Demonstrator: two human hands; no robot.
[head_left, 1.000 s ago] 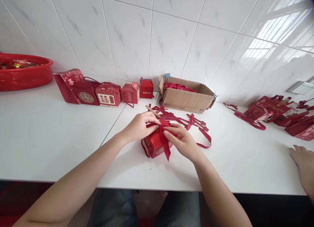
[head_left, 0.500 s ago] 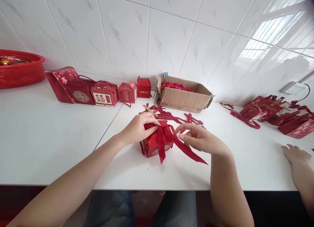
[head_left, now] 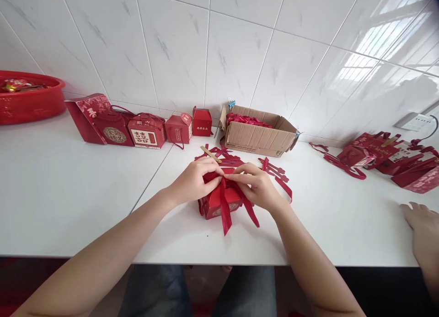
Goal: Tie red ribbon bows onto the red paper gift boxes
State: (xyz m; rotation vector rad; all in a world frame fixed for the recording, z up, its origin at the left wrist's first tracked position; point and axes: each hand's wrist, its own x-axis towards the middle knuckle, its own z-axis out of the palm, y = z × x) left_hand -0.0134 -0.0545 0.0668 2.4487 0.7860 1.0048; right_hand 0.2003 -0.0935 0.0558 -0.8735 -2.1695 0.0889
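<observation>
A small red gift box (head_left: 219,202) sits on the white table (head_left: 68,193) in front of me. A dark red ribbon (head_left: 225,212) is wrapped over its top, with two tails hanging down the front. My left hand (head_left: 194,180) pinches the ribbon at the top of the box from the left. My right hand (head_left: 259,185) pinches the same ribbon from the right, fingertips almost meeting the left hand's. Both hands are closed on the ribbon.
Loose red ribbons and a wooden stick (head_left: 211,154) lie behind the box. A cardboard carton (head_left: 257,136) of red ribbon stands by the tiled wall. Several red gift boxes (head_left: 147,132) line the back left, beside a red basin (head_left: 27,97). More boxes (head_left: 387,155) lie right. Another person's hand (head_left: 423,230) rests at the right edge.
My right hand, which had pulled a ribbon tail out to the right, has come back to the top of the box. The tail now hangs shorter down the front.
</observation>
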